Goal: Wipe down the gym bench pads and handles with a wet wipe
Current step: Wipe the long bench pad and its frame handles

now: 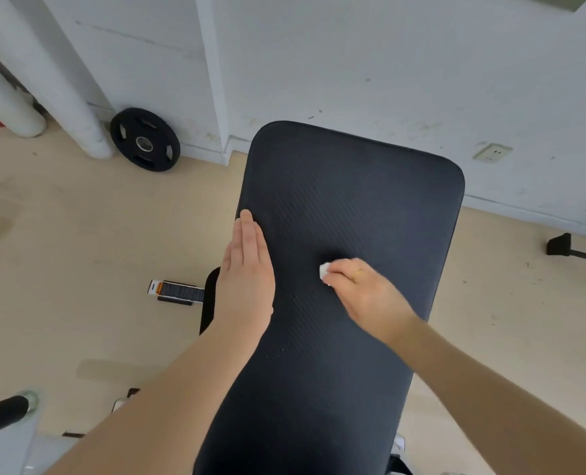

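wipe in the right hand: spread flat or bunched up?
Bunched. Only a small white wad of the wipe pokes out past the right hand's curled fingers, pressed on the bench pad.

Location: a gym room. Indicators: a black padded weight bench [346,234], a black weight plate [145,139] leaning against the scuffed white wall [353,63], and a bare beige floor [79,234].

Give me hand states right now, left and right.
Left hand: open, flat against the bench pad edge.
Right hand: fingers curled round the wet wipe, pressing it on the pad.
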{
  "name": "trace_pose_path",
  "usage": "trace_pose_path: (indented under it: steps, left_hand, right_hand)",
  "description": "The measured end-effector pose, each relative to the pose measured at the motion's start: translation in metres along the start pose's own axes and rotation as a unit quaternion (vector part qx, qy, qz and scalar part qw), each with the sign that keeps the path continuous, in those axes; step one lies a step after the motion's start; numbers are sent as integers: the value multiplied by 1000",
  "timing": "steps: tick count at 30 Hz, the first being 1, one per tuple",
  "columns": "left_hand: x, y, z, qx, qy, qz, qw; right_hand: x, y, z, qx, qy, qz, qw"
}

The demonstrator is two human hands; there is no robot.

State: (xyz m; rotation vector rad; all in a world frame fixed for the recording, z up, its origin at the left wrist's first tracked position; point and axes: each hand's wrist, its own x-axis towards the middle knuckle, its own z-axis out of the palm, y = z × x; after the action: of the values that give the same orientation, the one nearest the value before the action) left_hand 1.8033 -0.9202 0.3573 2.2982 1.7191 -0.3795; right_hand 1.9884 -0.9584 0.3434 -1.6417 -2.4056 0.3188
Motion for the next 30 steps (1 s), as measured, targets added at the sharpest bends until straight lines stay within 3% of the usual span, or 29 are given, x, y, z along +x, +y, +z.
trace_pose_path:
  steps: [2,4,6,8,13,17,19,20,23,26,30]
  left_hand:
    - [0,1,1,-9,15,-4,1000]
    - [0,2,2,-22,8,-4,1000]
    - [0,2,0,-25,2,-2,1000]
    - [0,3,-2,-17,1,-8,1000]
    - [-1,7,-3,-2,8,-18,1000]
    - [-3,8,-9,-8,-27,-23,999]
    - [-2,8,-11,-5,-33,-20,999]
    - [-2,8,-11,-3,-34,-18,999]
    - [-3,7,-10,-4,-29,-20,999]
    - [-4,7,-8,-4,-20,-17,1000]
    - [-3,8,-7,-2,-21,-21,1000]
  right_hand:
    - [20,7,-23,-30,54,29,998]
    - [52,23,-51,-29,179,93,979]
    - [83,42,-71,-30,216,158,963]
    - [97,52,-72,-12,214,185,959]
    - [51,32,-37,-16,194,121,973]
    - [-21,8,-3,-1,39,48,998]
    - [-17,12,-14,39,-5,96,995]
    - [-5,17,-27,37,-2,124,992]
    - [50,50,-63,13,160,197,967]
    - [82,65,-78,-35,172,179,968]
    - [49,53,-48,-19,165,135,977]
